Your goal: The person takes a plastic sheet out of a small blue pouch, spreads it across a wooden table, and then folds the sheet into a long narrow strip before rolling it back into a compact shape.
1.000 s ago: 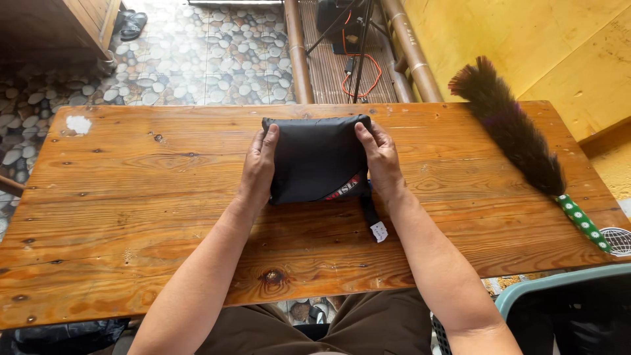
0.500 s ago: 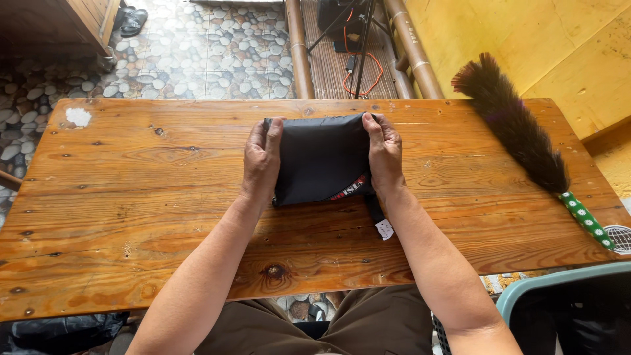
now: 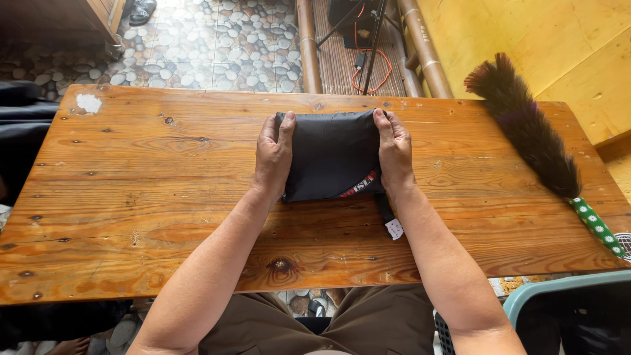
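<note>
Hands — left (image 3: 273, 152), right (image 3: 395, 150) — clasp folded black cloth (image 3: 332, 154) by its sides, hiding both edges — tag (image 3: 394, 228) unreadable.

Tabletop (image 3: 164, 197) is knotty varnished wood, kinda glossy. The folded black bag (image 3: 332, 154) looks like smooth matt cloth, and the duster (image 3: 526, 128) is fluffy dark feathers.
</note>
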